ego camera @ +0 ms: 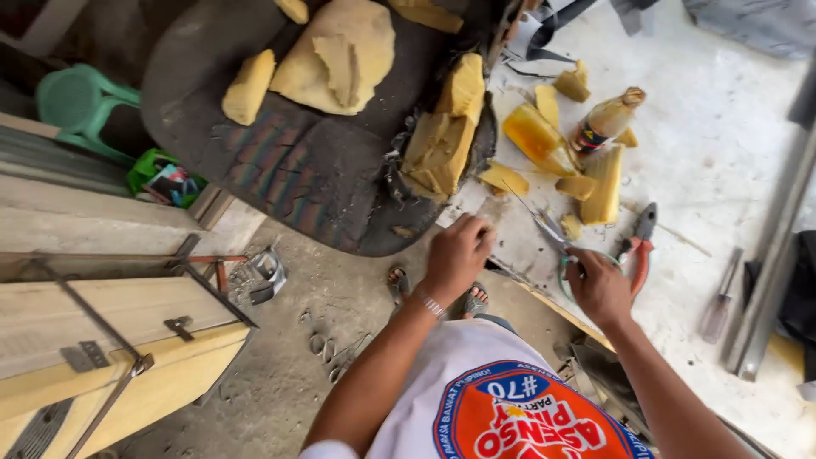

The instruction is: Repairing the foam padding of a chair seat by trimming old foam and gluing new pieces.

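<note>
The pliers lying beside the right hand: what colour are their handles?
Red pliers handles, seen in the head view.

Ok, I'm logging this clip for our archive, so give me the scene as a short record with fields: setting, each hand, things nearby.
setting: white worktable beside a worn dark seat cushion with torn yellow foam
left hand: closed at the table edge; what it grips cannot be told
right hand: fingers in the green handles of scissors
nearby: red-handled pliers, brown bottle, screwdriver, foam scraps
</note>
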